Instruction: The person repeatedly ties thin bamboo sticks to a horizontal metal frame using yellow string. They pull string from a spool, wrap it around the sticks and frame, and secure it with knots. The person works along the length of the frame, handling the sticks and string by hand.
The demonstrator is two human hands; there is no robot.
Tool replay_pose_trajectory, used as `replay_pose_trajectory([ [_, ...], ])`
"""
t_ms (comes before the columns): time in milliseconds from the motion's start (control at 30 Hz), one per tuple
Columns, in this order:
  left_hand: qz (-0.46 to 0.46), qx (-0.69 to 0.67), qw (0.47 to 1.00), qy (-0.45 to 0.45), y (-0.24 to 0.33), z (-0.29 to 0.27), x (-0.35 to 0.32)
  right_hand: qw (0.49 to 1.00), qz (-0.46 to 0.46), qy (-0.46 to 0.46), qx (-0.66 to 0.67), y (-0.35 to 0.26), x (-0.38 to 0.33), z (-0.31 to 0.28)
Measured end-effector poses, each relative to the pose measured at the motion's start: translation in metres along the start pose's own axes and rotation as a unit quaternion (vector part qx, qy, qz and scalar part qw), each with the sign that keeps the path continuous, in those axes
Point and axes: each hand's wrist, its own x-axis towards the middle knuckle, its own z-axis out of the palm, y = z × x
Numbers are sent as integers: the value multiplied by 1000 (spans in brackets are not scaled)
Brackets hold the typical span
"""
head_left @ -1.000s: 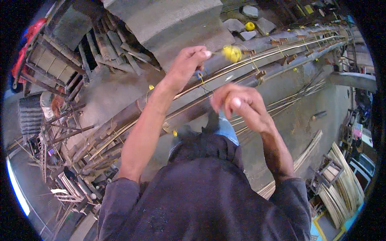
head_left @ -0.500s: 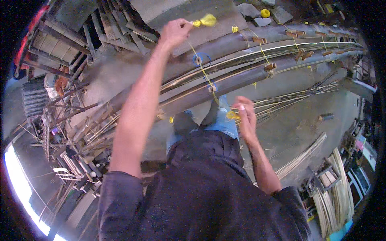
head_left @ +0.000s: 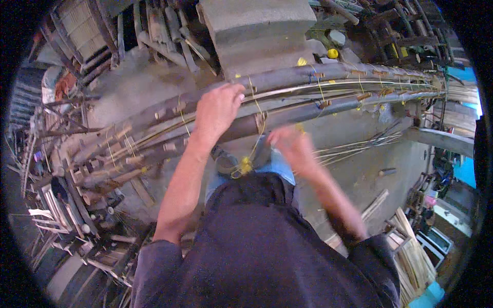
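Note:
My left hand (head_left: 220, 110) is over the far side of two long dark poles, its bent fingers at the far pole (head_left: 277, 76) beside a tied yellow cord. What those fingers hold, if anything, is hidden. My right hand (head_left: 294, 149) is smeared by motion just in front of the near pole (head_left: 339, 105); its grip is unclear. A yellow cord (head_left: 260, 138) runs down from the near pole to a small yellow cord bundle (head_left: 245, 165) near my legs. Thin split strips (head_left: 308, 87) lie lengthwise between the poles. Short wooden pegs (head_left: 325, 104) sit along them under cord ties.
Beyond the poles stands a concrete block (head_left: 257, 38), with stones and a yellow ball-like thing (head_left: 333, 53) beside it. Loose thin strips (head_left: 354, 149) lie on the floor to the right. Timber (head_left: 115, 256) is piled at the left.
My left hand has come down to the far pole, and the cord bundle it held no longer shows there. My right hand has moved left and slightly away from me. The view has shifted.

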Motion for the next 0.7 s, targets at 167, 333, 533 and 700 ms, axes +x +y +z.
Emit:
replay_pose_trajectory([
  [167, -34, -8, 998, -50, 10, 12, -23, 978, -131, 161, 7, -107, 54, -7],
  [333, -33, -81, 993, 78, 17, -6, -18, 874, 352, 16, 334, 19, 5, 57],
  [533, 11, 7, 998, 57, -4, 37, -32, 992, -102, -77, -5, -141, 73, -58],
  [700, -12, 9, 991, 129, 5, 18, -29, 991, -117, -28, -55, -145, 87, -2],
])
